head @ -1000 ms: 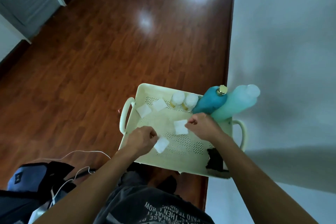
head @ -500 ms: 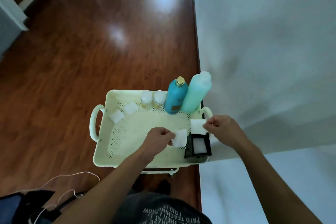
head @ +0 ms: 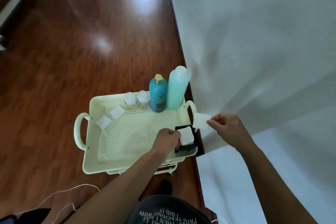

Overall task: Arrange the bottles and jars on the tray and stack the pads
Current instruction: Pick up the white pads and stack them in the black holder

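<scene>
the left hand [head: 168,140] has carried its pad [head: 187,135] from mid-tray into the black holder [head: 192,146], fingers pinching it. the right hand [head: 226,127] has drifted off the tray [head: 94,151], pinching a pad [head: 201,123] to stack next. two pads [head: 111,117] remain; bottles [head: 166,94] and jars [head: 136,100] line the far edge.

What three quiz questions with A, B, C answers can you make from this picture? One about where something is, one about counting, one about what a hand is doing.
1. Where is the black holder?
A. the tray's near right corner
B. the floor
C. beside the jars

2. How many pads lie loose at the tray's far left?
A. none
B. two
C. five

3. What is the right hand doing?
A. resting open
B. pinching a pad
C. gripping a bottle

Answers: 1 A, it sits against the near right rim. 2 B, one pad and another. 3 B, its fingers pinch a white pad.
</scene>
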Motion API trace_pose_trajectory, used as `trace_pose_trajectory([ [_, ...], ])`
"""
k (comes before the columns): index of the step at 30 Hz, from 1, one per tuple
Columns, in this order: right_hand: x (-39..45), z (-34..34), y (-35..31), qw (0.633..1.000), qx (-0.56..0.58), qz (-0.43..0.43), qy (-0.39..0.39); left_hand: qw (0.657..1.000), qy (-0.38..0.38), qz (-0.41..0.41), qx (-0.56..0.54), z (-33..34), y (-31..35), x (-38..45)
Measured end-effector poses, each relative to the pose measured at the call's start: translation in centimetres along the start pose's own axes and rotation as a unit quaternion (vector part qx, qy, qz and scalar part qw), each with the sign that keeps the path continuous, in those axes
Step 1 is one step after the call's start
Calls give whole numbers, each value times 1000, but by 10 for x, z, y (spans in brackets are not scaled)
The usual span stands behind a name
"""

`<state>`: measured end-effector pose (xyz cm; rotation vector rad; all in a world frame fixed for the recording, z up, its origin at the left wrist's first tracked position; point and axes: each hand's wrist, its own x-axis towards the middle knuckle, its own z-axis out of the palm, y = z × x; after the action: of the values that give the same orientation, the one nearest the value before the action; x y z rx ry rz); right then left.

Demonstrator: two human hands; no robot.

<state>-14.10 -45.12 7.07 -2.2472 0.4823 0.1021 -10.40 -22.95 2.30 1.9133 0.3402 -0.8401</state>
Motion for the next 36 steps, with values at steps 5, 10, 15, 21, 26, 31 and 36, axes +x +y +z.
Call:
trace_pose_trajectory([
  [5, -8, 3, 6, 1000, 17, 8, 0, 1000, 20, 0, -6, 8, -5, 3],
  [10, -10, 7, 6, 1000, 15, 13, -12, 999, 16, 36, -5, 8, -10, 6],
  [15, -8, 11, 3, 998, -18, 23, -58, 998, 18, 59, -9, 1, -17, 8],
  [21, -1, 23, 0, 987, -15, 67, -146, 998, 26, 60, -11, -13, -25, 9],
  [26, 7, 37, -6, 981, -56, 69, -171, 998, 34, 48, -23, -21, -29, 11],
  [31, 6, 56, -13, 963, -235, 4, -135, 998, 35, 46, -32, -28, -34, 13],
  [36, -6, 65, -10, 935, -337, -87, -70, 997, 40, 45, -52, -33, -38, 17],
])
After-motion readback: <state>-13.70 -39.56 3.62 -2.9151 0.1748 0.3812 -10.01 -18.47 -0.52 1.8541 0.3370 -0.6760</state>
